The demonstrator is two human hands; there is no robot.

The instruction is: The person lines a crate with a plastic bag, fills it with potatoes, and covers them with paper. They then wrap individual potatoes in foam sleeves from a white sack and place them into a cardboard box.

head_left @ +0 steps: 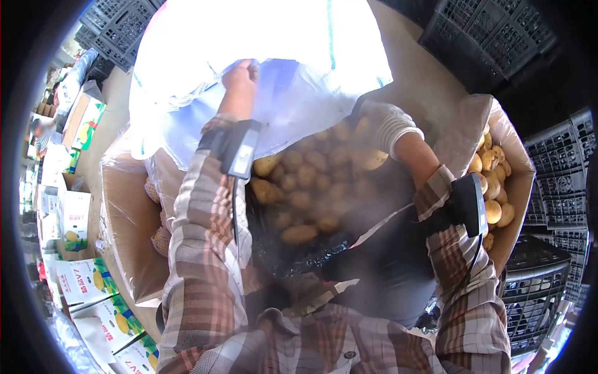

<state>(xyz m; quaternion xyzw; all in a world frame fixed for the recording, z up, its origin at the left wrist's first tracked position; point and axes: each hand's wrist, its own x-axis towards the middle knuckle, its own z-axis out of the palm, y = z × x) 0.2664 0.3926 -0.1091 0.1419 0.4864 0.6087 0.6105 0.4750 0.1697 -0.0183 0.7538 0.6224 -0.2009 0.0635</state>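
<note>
My bare left hand is closed on the edge of a large white sack, whose lower part hangs over a pile of potatoes. My right hand wears a whitish knit glove. It is at the right edge of the sack, just above the potatoes; its fingers are hidden behind the sack and blur. The potatoes lie in a container lined with dark plastic. Haze or a smear on the lens dims the middle of the view.
An open carton lined with clear plastic stands at the left, with net-wrapped produce inside. Another carton at the right holds potatoes. Black crates are stacked behind and right. Printed boxes line the far left, where a person is partly visible.
</note>
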